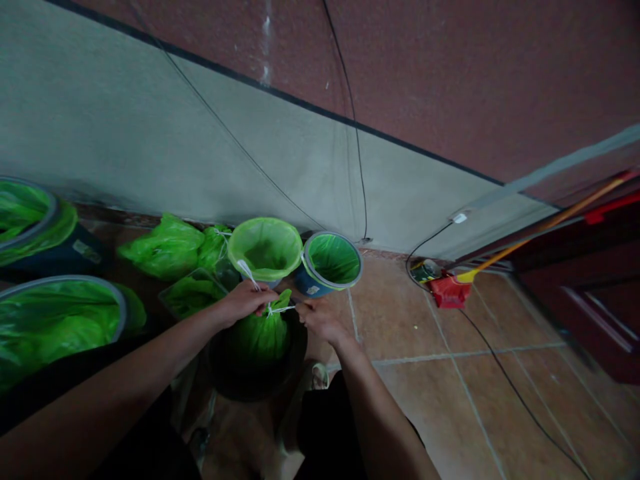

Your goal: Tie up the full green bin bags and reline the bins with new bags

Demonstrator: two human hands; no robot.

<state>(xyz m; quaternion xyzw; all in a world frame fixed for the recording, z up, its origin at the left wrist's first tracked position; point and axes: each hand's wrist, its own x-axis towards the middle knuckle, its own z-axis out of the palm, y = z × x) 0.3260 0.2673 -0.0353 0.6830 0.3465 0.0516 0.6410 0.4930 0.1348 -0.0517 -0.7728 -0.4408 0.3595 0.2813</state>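
A green garbage bag sits in a dark round bin between my legs, its neck gathered and white string wound around it. My left hand pinches one side of the white string, with a loose length sticking up above the fingers. On the other side, my right hand grips the string's other end. The string is stretched between both hands across the bag's neck. A tuft of green plastic stands up above the string.
Two lined bins, one light green and one blue, stand by the wall ahead. Tied green bags and larger lined bins are at left. A red broom and cables lie at right on the tiles.
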